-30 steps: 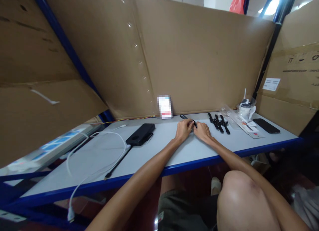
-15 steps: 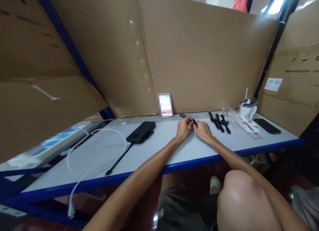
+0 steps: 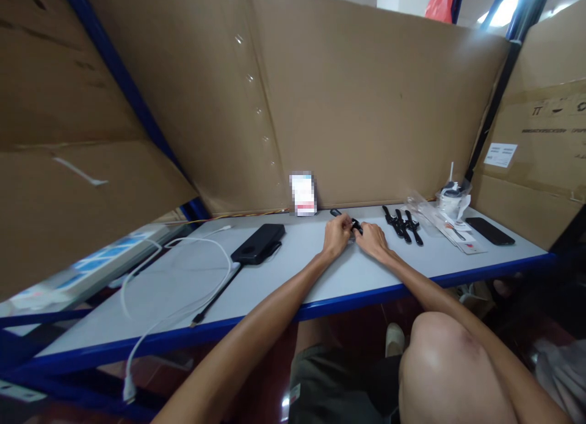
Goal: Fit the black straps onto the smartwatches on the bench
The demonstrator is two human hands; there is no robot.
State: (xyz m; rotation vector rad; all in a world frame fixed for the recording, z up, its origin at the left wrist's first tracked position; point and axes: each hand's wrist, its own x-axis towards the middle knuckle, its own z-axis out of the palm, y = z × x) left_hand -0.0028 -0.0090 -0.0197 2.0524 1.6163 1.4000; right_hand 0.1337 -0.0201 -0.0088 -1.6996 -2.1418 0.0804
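Both hands meet over the grey tabletop (image 3: 302,277) near its back. My left hand (image 3: 337,235) is closed, its fingertips pinching a slender black item (image 3: 356,226) with a shiny middle part. On the other side, my right hand (image 3: 372,238) has its fingers closed on the same item. One rounded dark end pokes out beyond the left fingers; most of the rest is hidden, so its kind is unclear. Right of the hands lie three similar black items (image 3: 403,224) with narrow ends and wider middles, side by side.
A black box-shaped device (image 3: 259,243) with a cable lies left, beside a looping white cable (image 3: 229,253). A blurred upright screen (image 3: 303,194) leans on the cardboard wall (image 3: 348,107). Clear packaging (image 3: 430,212), a lidded cup (image 3: 452,199) and a black phone (image 3: 491,231) sit right.
My fingers have shifted slightly around the black item, and its middle part looks turned a little. Both hands stay in the same place; the other things have not moved.
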